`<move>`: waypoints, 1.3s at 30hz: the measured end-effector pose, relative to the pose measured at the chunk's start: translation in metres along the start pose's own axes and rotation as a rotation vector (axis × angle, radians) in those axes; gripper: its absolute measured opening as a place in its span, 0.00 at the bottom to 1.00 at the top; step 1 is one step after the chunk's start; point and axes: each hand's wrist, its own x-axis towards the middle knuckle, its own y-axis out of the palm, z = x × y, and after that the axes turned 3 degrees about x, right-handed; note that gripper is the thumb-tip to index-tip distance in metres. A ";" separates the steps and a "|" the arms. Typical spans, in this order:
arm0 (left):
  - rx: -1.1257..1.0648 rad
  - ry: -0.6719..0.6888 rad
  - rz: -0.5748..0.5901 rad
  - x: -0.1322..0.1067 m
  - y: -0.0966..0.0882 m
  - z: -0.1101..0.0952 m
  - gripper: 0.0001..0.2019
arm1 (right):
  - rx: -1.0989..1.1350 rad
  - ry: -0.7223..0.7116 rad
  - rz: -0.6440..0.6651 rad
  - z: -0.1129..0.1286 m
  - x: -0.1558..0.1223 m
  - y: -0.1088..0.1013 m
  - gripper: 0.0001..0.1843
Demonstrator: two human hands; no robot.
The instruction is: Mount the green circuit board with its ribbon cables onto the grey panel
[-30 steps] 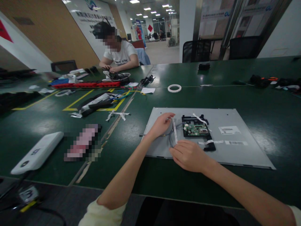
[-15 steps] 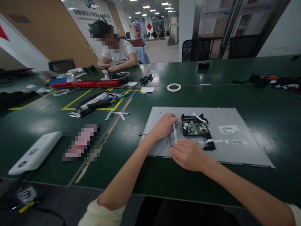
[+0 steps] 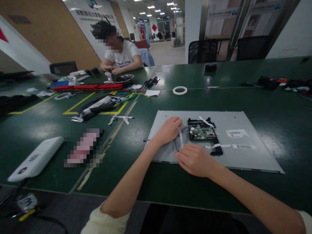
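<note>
Left hand [image 3: 169,130]: fingers are curled shut at the top end of the thin white tape strip [image 3: 180,138]; a grip cannot be told.
Right hand [image 3: 195,160]: fingers are bent, palm down; the strip's lower end is hidden by it.
Strip: it is laid on the flat grey metal panel [image 3: 243,152], just beside the small green circuit board [image 3: 201,132].
Around: a white tape ring [image 3: 179,90] is seen well behind the panel.

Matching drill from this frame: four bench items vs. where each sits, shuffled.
1 white ring-shaped tape roll
2 small green circuit board
3 white rounded plastic box
4 long red bar

A far left of green tabletop, near edge
B on grey flat metal panel, right of left hand
C tabletop beyond that panel
D before seated co-worker

Pairs: 1-C; 2-B; 3-A; 4-D
</note>
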 end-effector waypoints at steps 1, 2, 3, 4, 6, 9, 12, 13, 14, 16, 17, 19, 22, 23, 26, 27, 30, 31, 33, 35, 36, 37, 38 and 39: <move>-0.007 -0.015 -0.012 0.000 -0.001 0.001 0.14 | 0.000 0.005 0.001 0.000 0.000 0.000 0.09; -0.023 -0.025 -0.029 -0.001 -0.002 0.002 0.13 | 0.000 0.011 0.002 0.000 0.000 0.000 0.09; -0.051 -0.027 -0.047 -0.002 -0.004 0.003 0.14 | -0.001 0.019 0.004 0.000 -0.001 -0.001 0.09; -0.092 -0.024 -0.065 -0.002 -0.005 0.003 0.15 | -0.001 0.027 0.001 -0.001 -0.001 -0.001 0.09; -0.199 -0.012 -0.093 -0.002 -0.007 0.004 0.20 | -0.001 0.043 -0.006 -0.001 -0.001 -0.002 0.09; -0.392 -0.052 -0.133 -0.001 -0.007 0.007 0.22 | 0.006 0.074 -0.034 -0.002 0.000 -0.003 0.10; -0.642 -0.116 -0.107 0.001 -0.003 0.011 0.18 | 0.008 0.127 -0.063 -0.005 0.001 -0.003 0.10; -0.724 -0.135 -0.087 0.001 -0.002 0.013 0.17 | 0.005 0.144 -0.068 -0.006 0.002 -0.003 0.09; -0.792 -0.154 -0.072 0.002 0.000 0.015 0.16 | 0.003 0.155 -0.071 -0.008 0.002 -0.003 0.09; -0.886 -0.184 -0.059 0.002 0.001 0.017 0.15 | -0.003 0.167 -0.076 -0.010 0.001 -0.002 0.09; -0.914 -0.190 -0.058 0.003 0.001 0.018 0.14 | -0.006 0.170 -0.075 -0.011 0.001 -0.001 0.09; -0.947 -0.181 -0.045 0.003 0.000 0.018 0.11 | -0.009 0.173 -0.066 -0.011 0.001 0.000 0.09; -0.990 -0.181 -0.035 0.002 -0.004 0.017 0.09 | -0.007 0.168 -0.036 -0.011 0.001 0.000 0.09; -1.007 -0.186 -0.036 0.002 -0.005 0.016 0.09 | -0.005 0.166 -0.023 -0.011 0.001 0.001 0.09; -1.041 -0.190 -0.042 0.002 -0.005 0.015 0.08 | -0.004 0.166 0.012 -0.011 0.001 0.001 0.09; -1.039 -0.187 -0.048 0.002 -0.005 0.015 0.08 | -0.003 0.167 0.022 -0.010 0.002 0.001 0.10; -0.989 -0.189 -0.102 0.004 -0.001 0.016 0.07 | 0.000 0.174 0.042 -0.010 0.002 0.000 0.10; -0.959 -0.190 -0.121 0.004 0.001 0.017 0.08 | 0.001 0.173 0.048 -0.009 0.003 0.000 0.11; -0.894 -0.187 -0.153 0.005 0.004 0.019 0.08 | 0.001 0.167 0.057 -0.009 0.003 -0.001 0.11; -0.837 -0.181 -0.177 0.005 0.006 0.020 0.09 | 0.001 0.162 0.063 -0.009 0.003 -0.001 0.11; -0.814 -0.180 -0.190 0.005 0.007 0.021 0.09 | 0.000 0.160 0.063 -0.009 0.003 -0.001 0.11; -0.793 -0.181 -0.202 0.005 0.008 0.021 0.09 | -0.001 0.159 0.062 -0.009 0.002 0.000 0.11; -0.773 -0.182 -0.212 0.005 0.009 0.021 0.09 | -0.003 0.157 0.062 -0.009 0.002 0.000 0.11; -0.753 -0.183 -0.220 0.005 0.009 0.021 0.09 | -0.004 0.156 0.061 -0.009 0.002 0.000 0.11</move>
